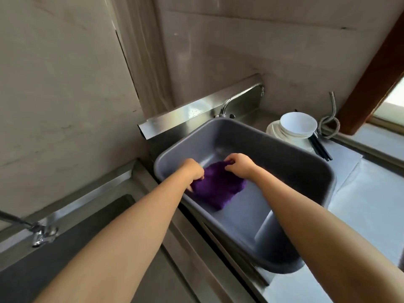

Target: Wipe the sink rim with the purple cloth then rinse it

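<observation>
Your left hand (193, 170) has its fingers curled onto the near left edge of the purple cloth (218, 189), and your right hand (239, 164) pinches the cloth's far edge between thumb and fingertips. The cloth is a nubby, deep violet fabric, bunched into a rough rectangle. It lies on the floor of a smooth grey plastic basin (284, 154) with rounded corners and a rolled lip. The basin sits against a brushed steel splashback (196, 112), under a curved chrome tap (229, 103). The steel sink surround (144, 178) runs along the basin's left side. On the pale counter (371, 204) beyond the basin, glossy white bowls (298, 125) are nested on a stack of white plates (275, 130). Black chopsticks (320, 148) lie just beside them, and a ribbed metal hose (330, 119) loops behind. A second chrome tap (41, 232) juts in at your far left.
</observation>
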### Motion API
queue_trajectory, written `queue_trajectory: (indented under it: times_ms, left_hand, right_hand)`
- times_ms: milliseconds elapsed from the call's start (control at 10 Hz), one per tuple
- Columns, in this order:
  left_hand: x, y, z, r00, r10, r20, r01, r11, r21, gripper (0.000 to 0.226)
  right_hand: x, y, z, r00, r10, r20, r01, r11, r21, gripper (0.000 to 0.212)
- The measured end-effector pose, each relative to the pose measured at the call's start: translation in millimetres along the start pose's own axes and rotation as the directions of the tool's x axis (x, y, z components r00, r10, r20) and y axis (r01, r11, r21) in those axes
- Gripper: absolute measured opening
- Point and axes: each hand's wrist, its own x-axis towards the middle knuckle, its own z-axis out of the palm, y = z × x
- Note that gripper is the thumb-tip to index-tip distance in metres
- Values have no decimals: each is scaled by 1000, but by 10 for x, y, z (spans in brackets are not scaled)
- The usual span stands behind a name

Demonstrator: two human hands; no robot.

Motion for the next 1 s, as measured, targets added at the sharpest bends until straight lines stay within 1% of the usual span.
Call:
queue_trajectory:
  times_ms: [100, 200, 300, 400, 500, 600, 700, 800, 900, 1000]
  left_hand:
    - [232, -79, 11, 998, 7, -55, 7, 969, 245, 29]
    - [350, -62, 17, 980, 139, -141, -52, 868, 494, 28]
    - [429, -46, 64, 970, 191, -149, -72, 815, 575, 38]
    - [421, -60, 93, 981, 186, -61, -102, 748, 656, 44]
    - [409, -76, 130, 984, 147, 95, -166, 610, 775, 49]
    - [307, -21, 162, 962, 122, 244, -272, 498, 824, 46]
    - [197, -1, 188, 956, 105, 273, -291, 454, 842, 45]
    - [211, -17, 217, 945, 126, 303, -328, 426, 844, 45]
    - [108, 5, 134, 944, 155, 292, -331, 474, 816, 45]
    - [-116, 17, 46, 924, 161, 347, -380, 480, 790, 43]
  right_hand:
    - [182, 42, 170, 996, 35, -79, -24, 990, 136, 31]
    - [271, 16, 235, 988, 33, -154, -5, 984, 179, 41]
    - [260, 63, 299, 988, 42, -146, -28, 995, 91, 59]
    - [174, 200, 343, 988, 153, -15, -153, 981, -121, 77]
    - [106, 283, 359, 986, 162, 45, -149, 964, -221, 69]
    - [80, 290, 306, 979, 177, 103, -140, 946, -291, 51]
    - [24, 308, 237, 973, 192, 132, -130, 919, -373, 48]
    - [-80, 307, 184, 977, 187, 106, -135, 917, -376, 58]
    - [-204, 150, 43, 950, 212, 227, -106, 908, -406, 50]
    - [-414, -99, -127, 890, 336, 308, -188, 887, -423, 41]
